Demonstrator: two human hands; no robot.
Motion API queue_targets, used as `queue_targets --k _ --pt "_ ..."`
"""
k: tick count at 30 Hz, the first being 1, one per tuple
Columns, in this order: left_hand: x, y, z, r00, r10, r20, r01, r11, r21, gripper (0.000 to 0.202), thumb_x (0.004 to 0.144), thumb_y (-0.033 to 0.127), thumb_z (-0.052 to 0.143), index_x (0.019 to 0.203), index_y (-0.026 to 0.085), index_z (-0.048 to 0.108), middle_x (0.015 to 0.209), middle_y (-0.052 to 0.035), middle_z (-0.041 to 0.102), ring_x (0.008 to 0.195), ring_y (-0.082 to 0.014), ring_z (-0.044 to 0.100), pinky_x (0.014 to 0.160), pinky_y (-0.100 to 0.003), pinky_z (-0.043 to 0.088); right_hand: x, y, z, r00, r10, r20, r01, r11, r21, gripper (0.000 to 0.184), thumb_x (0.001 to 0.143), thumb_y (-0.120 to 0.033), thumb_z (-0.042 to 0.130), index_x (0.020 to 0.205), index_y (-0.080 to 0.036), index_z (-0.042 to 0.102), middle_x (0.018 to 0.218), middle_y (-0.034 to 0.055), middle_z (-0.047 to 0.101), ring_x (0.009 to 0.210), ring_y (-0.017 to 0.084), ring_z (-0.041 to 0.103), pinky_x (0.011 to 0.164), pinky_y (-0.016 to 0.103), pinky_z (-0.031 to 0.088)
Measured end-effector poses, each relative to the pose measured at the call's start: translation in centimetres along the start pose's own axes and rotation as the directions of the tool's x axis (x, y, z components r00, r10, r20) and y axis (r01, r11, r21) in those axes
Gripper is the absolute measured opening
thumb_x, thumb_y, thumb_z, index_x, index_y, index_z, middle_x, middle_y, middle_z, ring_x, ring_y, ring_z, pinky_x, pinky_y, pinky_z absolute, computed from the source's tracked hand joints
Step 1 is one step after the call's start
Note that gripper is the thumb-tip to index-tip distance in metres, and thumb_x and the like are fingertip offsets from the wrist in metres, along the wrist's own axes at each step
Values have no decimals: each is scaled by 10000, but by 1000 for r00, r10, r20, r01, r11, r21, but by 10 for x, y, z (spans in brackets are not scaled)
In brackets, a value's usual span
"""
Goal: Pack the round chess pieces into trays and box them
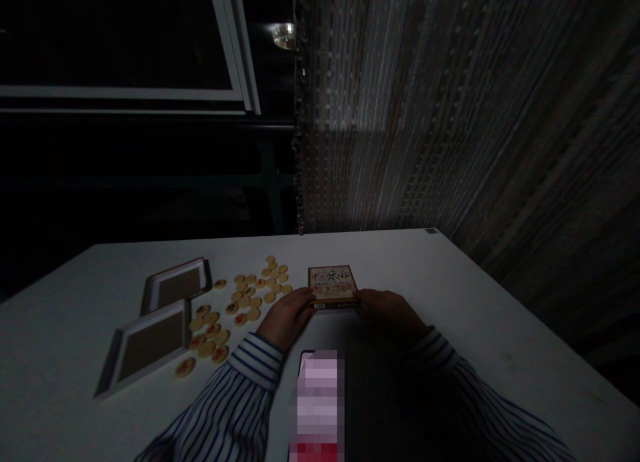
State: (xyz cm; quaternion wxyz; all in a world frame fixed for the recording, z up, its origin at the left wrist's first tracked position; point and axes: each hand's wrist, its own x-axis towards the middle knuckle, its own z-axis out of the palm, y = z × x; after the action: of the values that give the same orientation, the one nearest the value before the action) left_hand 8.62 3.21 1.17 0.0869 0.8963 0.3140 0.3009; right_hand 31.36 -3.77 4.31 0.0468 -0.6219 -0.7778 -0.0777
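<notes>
Both hands hold a small printed Chinese chess box (333,283) by its near corners, over the middle of the white table. My left hand (287,315) grips its left side, and my right hand (391,313) has the right side, fingers closed on the edges. The lid's picture and lettering face up. Left of my left hand lie several round wooden chess pieces (243,301), loosely spread, some showing red or black characters and others blank side up. Beyond them sit two open, shallow box halves, one nearer (150,342) and one farther (177,285).
A phone (317,405) with a blurred screen lies at the table's near edge, between my forearms. Behind the white table (475,329) hangs a striped curtain (380,115) on the right. A dark window with a pale frame (235,49) is at the back left.
</notes>
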Motion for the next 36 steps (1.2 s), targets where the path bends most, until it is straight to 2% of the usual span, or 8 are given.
queue_targets --k 8,14,19,23,29,33,36 --pt "1 4 -1 1000 -10 24 10 1000 16 218 771 195 492 968 151 574 1035 -92 599 968 -171 557 856 -322 466 1 1 2 999 8 40 -7 1000 -17 271 836 -294 371 1043 -199 518 981 75 632 761 176 613 617 260 439" --pt "0 4 0 1000 -5 -1 5 1000 28 217 757 201 516 960 162 583 1038 -87 596 948 -177 565 848 -334 471 1 1 1 998 3 55 -2 1000 -17 282 838 -274 358 1055 -197 521 1019 80 619 783 186 612 635 277 451" --pt "-1 4 2 999 -36 -7 36 999 -18 305 762 254 518 1059 189 543 1160 -80 524 1032 -174 521 885 -324 449 0 1 2 999 3 48 -3 1000 -9 289 841 -285 357 1066 -199 519 1005 80 625 780 193 616 639 299 466" --pt "-2 4 7 996 -80 39 81 996 -25 350 774 298 502 1109 198 520 1234 -87 468 1087 -186 487 919 -338 422 0 2 2 998 23 56 -25 999 40 301 828 -259 377 1083 -183 516 1036 93 615 817 188 612 672 291 476" --pt "-1 5 9 992 -107 73 109 993 -34 361 775 285 498 1123 190 514 1238 -95 466 1108 -193 471 939 -345 403 1 3 11 998 9 59 -18 986 163 370 814 -239 383 1162 -151 470 1117 111 575 897 197 594 737 294 477" --pt "-1 5 10 993 -104 61 107 993 -41 338 780 267 485 1108 190 523 1232 -96 471 1108 -193 471 938 -354 403 1 4 13 999 17 41 -25 980 195 361 818 -245 378 1160 -182 474 1114 92 581 897 191 595 735 288 473" --pt "-1 4 10 992 -112 63 115 993 -39 336 776 252 487 1104 189 527 1228 -98 472 1108 -193 471 941 -358 399 2 4 13 995 67 76 -79 982 171 365 815 -261 386 1164 -195 469 1052 94 615 839 192 613 679 273 472"
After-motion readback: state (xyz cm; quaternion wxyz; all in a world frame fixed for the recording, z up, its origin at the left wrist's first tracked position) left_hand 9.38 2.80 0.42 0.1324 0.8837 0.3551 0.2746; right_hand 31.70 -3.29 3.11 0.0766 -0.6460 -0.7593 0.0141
